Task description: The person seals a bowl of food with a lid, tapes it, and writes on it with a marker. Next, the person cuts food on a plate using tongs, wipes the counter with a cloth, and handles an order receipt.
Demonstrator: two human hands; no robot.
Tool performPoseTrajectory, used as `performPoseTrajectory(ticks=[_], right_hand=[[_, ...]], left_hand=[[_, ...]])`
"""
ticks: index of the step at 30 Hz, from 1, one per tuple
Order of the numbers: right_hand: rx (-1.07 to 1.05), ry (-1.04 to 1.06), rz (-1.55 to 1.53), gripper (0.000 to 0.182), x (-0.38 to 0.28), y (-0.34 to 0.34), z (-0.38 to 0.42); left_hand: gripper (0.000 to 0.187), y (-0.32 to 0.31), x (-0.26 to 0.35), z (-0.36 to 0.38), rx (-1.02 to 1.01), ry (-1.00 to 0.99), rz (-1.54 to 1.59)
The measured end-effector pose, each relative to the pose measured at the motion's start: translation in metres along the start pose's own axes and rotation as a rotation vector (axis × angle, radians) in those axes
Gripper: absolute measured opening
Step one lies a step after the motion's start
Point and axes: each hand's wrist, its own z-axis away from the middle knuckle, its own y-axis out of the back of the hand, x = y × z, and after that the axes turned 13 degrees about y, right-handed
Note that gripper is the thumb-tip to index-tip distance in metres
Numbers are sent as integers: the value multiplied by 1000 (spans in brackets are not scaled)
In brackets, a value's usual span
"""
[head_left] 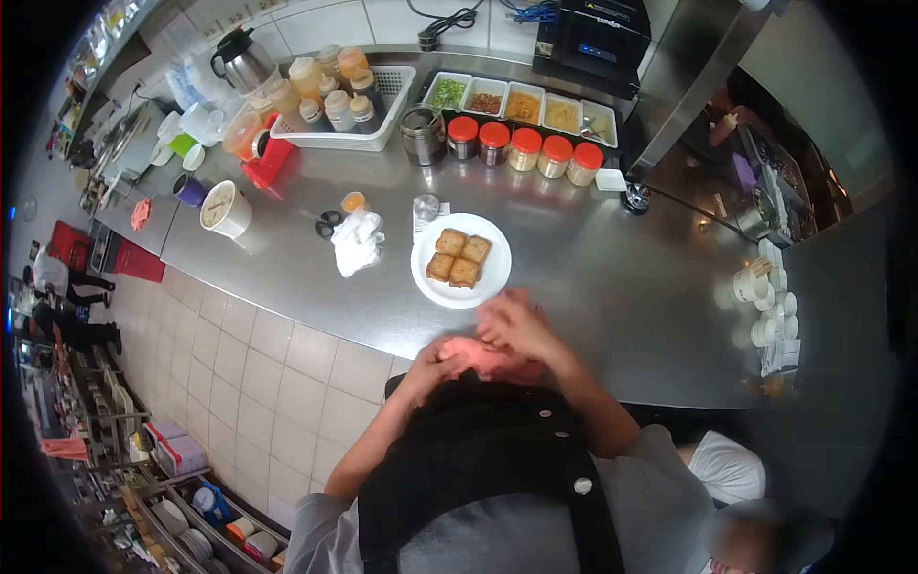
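Note:
A salmon-pink cloth (478, 358) is bunched up at the counter's front edge, close to my apron. My left hand (434, 365) is closed around its left side. My right hand (516, 325) is bent over the right part of the cloth, fingers curled into it and slightly blurred. Just beyond my hands, a round white plate (491, 289) lies on the steel counter (612, 287). Four browned square pieces of toast-like food (457, 258) sit on it in a two-by-two block. Neither hand touches the plate.
Left of the plate are a crumpled white cloth (358, 243), black-handled scissors (329, 222) and a white tub (226, 210). Red-lidded jars (525, 149) and a topping tray (522, 103) line the back, beside a bottle basket (382, 134). Another person (731, 467) is at lower right.

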Motion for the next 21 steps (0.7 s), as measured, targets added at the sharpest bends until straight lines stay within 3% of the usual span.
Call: performPoseTrajectory(ticks=[1,2,4,5,7,8,11,12,14,16,17,18,19,21], right_hand=[[160,-53,-17,29,4,5,-9],[190,-55,-14,29,25,13,-22],[589,115,578,30,76,22,-52],[604,115,585,30,76,23,-56],[508,20,309,36,71,17,-67],[537,-77,108,40,102,9,-79],[555,-137,-95,38,78,18,-71],[557,-124,-94,38,81,25,-73],[535,-46,83,37,103,41,-60],[470,-188,17,38,74,71,-41],[478,-107,65,38,94,83,-36],[482,-33,101,40,105,93,-29],[435,-133,219,40,97,108,-22],[510,-129,227,38,86,122,-8]], left_hand=[[39,5,0,3,35,-36,-13],[32,13,-1,13,133,-61,133],[30,13,13,33,244,-64,328],[30,20,12,33,330,-110,359],[39,43,-5,17,471,-323,442],[39,45,-4,15,551,-395,500],[37,51,5,3,728,-534,495],[36,54,9,0,849,-579,430],[34,51,28,6,893,-600,283],[29,66,23,2,914,-632,57],[29,80,15,-5,926,-607,54],[29,90,11,-13,1030,-597,-45],[28,95,11,-18,1128,-590,-147],[24,72,43,-12,1064,-669,-60]])
